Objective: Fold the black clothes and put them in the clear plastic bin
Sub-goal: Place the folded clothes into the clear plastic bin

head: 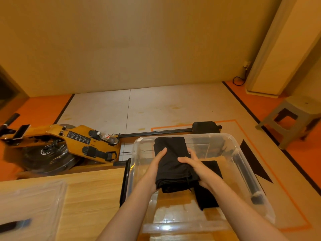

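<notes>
A: Grip?
B: Left hand (157,164) and right hand (196,166) both clasp the folded black garment (171,153), one at each side edge, right thumb on top.
A: Garment location?
B: Held inside the clear plastic bin (243,153), toward its 12 o'clock wall. Contact with the floor: cannot tell.
A: Around it?
B: Second black piece (208,193) lies flat in the bin, at the bundle's 5 o'clock. Wooden table (90,192) at the bin's 8 o'clock, rowing machine (57,141) at 10, stool (293,119) at 2.
</notes>
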